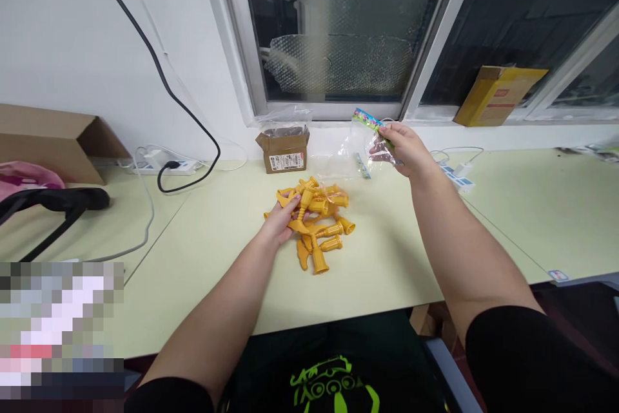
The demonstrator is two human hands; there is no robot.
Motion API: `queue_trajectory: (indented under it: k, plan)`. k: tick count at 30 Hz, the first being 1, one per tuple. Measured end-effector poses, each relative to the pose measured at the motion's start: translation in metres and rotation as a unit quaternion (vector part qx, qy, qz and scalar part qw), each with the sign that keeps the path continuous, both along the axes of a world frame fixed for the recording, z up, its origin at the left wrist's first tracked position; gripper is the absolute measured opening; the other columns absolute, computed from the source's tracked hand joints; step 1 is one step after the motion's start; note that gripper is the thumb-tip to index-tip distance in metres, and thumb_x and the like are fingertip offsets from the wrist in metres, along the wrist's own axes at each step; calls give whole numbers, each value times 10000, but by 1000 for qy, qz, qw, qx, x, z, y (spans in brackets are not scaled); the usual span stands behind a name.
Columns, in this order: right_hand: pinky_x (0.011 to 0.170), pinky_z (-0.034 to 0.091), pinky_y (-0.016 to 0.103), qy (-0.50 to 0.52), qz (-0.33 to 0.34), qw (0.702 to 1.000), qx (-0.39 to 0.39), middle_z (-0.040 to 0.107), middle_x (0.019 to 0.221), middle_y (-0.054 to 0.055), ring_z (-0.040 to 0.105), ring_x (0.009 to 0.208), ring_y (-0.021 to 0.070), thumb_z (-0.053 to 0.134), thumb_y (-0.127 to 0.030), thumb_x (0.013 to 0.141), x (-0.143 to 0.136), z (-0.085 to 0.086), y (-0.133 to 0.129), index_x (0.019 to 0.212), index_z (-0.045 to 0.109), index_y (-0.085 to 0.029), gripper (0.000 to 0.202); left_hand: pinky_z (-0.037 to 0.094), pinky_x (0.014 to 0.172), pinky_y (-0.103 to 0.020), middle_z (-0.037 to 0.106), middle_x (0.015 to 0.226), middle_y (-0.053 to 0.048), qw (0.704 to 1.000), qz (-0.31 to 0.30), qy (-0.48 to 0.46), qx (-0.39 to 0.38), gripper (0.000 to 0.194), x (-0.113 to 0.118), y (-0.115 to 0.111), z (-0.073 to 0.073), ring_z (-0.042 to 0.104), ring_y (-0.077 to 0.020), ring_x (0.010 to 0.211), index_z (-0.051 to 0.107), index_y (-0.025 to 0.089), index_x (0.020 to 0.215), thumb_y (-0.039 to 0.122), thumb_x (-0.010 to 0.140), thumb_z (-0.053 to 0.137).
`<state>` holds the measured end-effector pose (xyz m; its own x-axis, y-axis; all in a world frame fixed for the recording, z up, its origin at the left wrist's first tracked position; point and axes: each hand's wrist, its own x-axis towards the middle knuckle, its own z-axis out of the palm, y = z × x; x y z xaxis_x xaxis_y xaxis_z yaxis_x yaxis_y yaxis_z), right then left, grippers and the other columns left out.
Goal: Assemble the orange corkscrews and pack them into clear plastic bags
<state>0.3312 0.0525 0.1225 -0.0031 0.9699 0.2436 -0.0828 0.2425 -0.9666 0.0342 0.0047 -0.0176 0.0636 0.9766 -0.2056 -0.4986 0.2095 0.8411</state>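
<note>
My left hand (281,220) is closed on a yellow plastic piece (306,199) with a ribbed, flared end and a twisted stem. Around and under it lies a heap of similar yellow plastic pieces (320,258), some with curved, wing-like parts. My right hand (403,147), raised to the right of the heap, pinches a clear plastic bag (360,136) by its colourful printed top strip. The bag hangs above the table, apart from the heap. Behind the pieces, another clear bag (333,167) with a printed strip lies on the table.
A small open cardboard box (285,152) with a label stands by the window. Black cable (159,65) runs down the wall to a power strip (181,167). A second power strip (457,176) is at right. At far left are a larger carton (48,136) and a black frame (58,200).
</note>
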Motion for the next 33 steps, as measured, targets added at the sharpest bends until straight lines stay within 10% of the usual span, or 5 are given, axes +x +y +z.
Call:
queue_trajectory:
  k: [9,17,22,28,33]
  plan:
    - [532,616,296,22,-10,997,-74,654,746,4,697,627,164,816,-417,797,25,-54,-4,802,585,-200,317,636,634,-268,757,1028,-91,993,-39,105,-19,391,2,-3,-4,746,-170,719,613,199,1173,273,840,803]
    - [546,618,293,19,-56,998,14,627,734,-20,665,604,149,807,-436,793,49,-19,-22,824,564,-220,326,654,796,-408,696,1293,-149,977,-43,211,-2,567,1,-10,-1,768,-253,933,508,230,1318,286,829,790]
    - [661,642,312,77,-84,990,87,691,861,-20,729,760,175,752,-471,845,62,-13,-31,892,547,-257,301,510,1076,-487,720,1243,-104,891,-39,444,82,727,-10,-18,14,698,-305,1148,488,248,1390,362,761,835]
    - [662,642,298,167,-107,980,24,750,945,-24,740,748,162,768,-478,818,38,-58,-29,903,508,-275,340,349,1176,-522,687,1233,-142,888,32,438,138,693,-13,-32,30,567,-420,1311,641,242,1267,321,631,906]
    - [667,641,291,217,-89,971,-35,769,928,-28,735,709,151,782,-480,808,1,-103,-26,908,486,-280,371,473,1061,-434,651,1218,-139,883,56,433,174,536,-10,-41,36,542,-406,1322,723,249,1129,314,631,909]
